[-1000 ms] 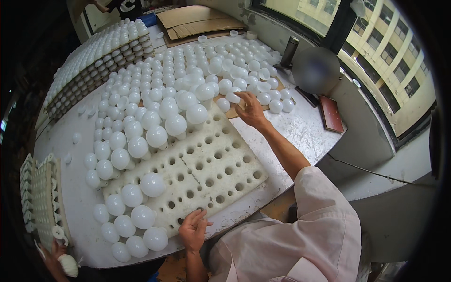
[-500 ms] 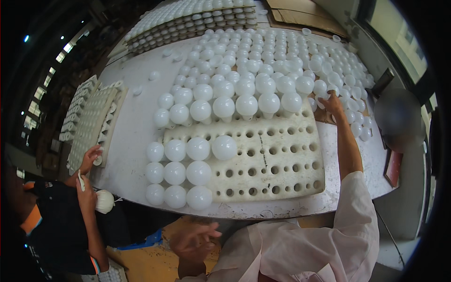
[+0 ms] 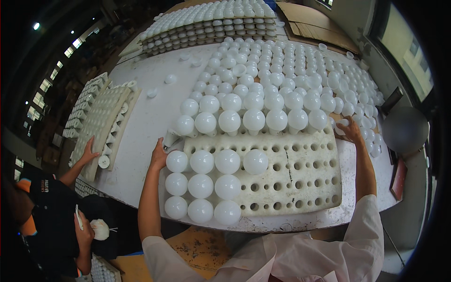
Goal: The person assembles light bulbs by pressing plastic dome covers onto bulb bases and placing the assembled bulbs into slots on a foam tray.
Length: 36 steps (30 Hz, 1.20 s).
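At the left end of the white foam tray (image 3: 300, 176), my left hand (image 3: 159, 154) has its fingers closed at the cap end of a tilted light bulb base (image 3: 172, 139). Over on the right, my right hand (image 3: 353, 130) pinches a white dome-shaped bulb cover (image 3: 343, 124) beside the tray's far right corner. Round white bulbs (image 3: 200, 186) stand in the tray's left holes, and the holes to their right are bare. Behind the tray, more upright bulbs (image 3: 253, 120) form rows.
Many loose white covers (image 3: 282, 61) spread over the far table. Stacked trays of bulbs (image 3: 211, 23) stand behind, beside flat cardboard (image 3: 314, 26). To the left, a co-worker's hand (image 3: 87, 152) is at another foam tray (image 3: 96, 124); their other hand (image 3: 84, 232) holds a white strip.
My left hand has risen from below the table edge to the bulb left of the tray. My right hand has drawn back slightly with a cover. The view has shifted.
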Motion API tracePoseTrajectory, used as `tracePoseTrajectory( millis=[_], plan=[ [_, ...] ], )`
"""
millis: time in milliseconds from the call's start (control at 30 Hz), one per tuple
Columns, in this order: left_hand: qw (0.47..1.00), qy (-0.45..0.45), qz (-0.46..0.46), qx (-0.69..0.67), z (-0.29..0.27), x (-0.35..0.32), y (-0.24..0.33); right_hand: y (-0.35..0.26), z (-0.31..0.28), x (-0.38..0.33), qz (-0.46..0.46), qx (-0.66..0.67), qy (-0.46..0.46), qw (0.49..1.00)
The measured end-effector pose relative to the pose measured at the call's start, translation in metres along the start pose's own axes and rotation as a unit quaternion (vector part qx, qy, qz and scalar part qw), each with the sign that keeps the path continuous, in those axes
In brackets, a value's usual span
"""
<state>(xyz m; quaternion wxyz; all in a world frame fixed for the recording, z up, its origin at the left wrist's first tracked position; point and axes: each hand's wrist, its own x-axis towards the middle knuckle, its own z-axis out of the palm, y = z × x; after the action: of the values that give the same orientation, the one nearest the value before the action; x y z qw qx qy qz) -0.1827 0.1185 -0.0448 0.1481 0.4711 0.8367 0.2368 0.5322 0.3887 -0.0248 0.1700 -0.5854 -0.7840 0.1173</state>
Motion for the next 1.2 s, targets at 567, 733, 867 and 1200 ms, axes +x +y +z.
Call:
tracePoseTrajectory(
  millis=[567, 733, 867, 1200],
  plan=[
    [0.969, 0.092, -0.026, -0.228, 0.000, 0.011, -0.041, -0.007, 0.017, -0.039, 0.052, 0.051, 0.131, 0.989],
    [0.760, 0.088, -0.006, -0.644, -0.040, -0.079, 0.001, 0.005, -0.001, -0.057, 0.087, 0.228, 0.258, 0.935],
    [0.757, 0.148, 0.063, -0.633, -0.075, -0.169, 0.001, -0.052, -0.022, -0.066, 0.088, 0.442, 0.268, 0.852],
    [0.748, -0.233, 0.246, -0.571, -0.014, -0.309, 0.139, -0.151, -0.034, -0.155, -0.143, 0.594, -0.058, 0.790]
  ],
)
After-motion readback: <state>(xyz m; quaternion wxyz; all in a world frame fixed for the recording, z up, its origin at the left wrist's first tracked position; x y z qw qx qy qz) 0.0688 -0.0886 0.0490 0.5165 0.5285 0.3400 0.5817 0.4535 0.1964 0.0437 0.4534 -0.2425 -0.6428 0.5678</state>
